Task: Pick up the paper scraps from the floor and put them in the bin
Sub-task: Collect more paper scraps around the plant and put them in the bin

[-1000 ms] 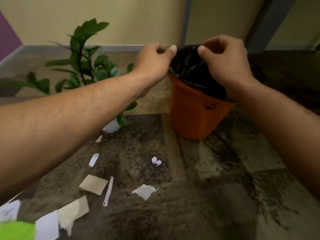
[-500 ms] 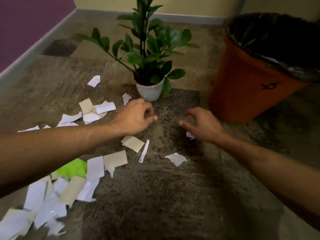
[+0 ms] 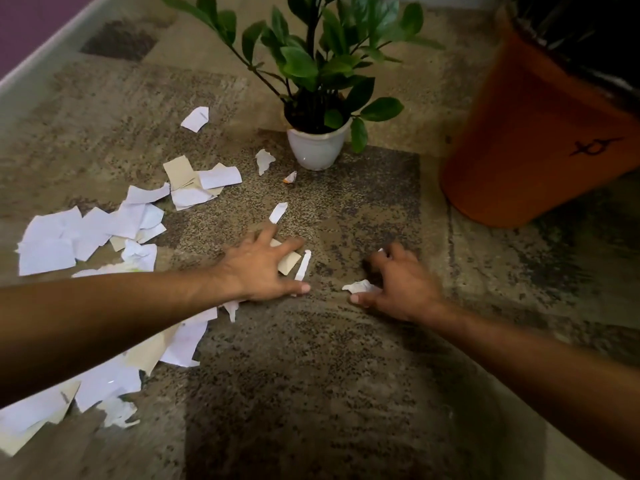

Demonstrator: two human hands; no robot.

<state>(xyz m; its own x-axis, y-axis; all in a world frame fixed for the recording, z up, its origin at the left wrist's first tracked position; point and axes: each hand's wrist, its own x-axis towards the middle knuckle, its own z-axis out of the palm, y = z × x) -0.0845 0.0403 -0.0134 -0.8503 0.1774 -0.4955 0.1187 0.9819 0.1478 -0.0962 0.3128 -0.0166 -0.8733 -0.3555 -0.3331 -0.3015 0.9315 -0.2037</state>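
A mottled brown-and-tan floor (image 3: 311, 375) runs to a pale skirting board (image 3: 41, 53) under a purple wall (image 3: 31, 15). Paper scraps (image 3: 86, 230) litter its left side, near a potted plant (image 3: 317, 147). The orange bin (image 3: 526, 140) stands far right. The left hand (image 3: 263, 268) lies spread on a tan scrap (image 3: 289, 263); the right hand (image 3: 401, 282) curls its fingers over a crumpled white scrap (image 3: 360, 286), grip unclear.

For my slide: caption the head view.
Left hand and right hand reach for paper scraps near the orange bin.
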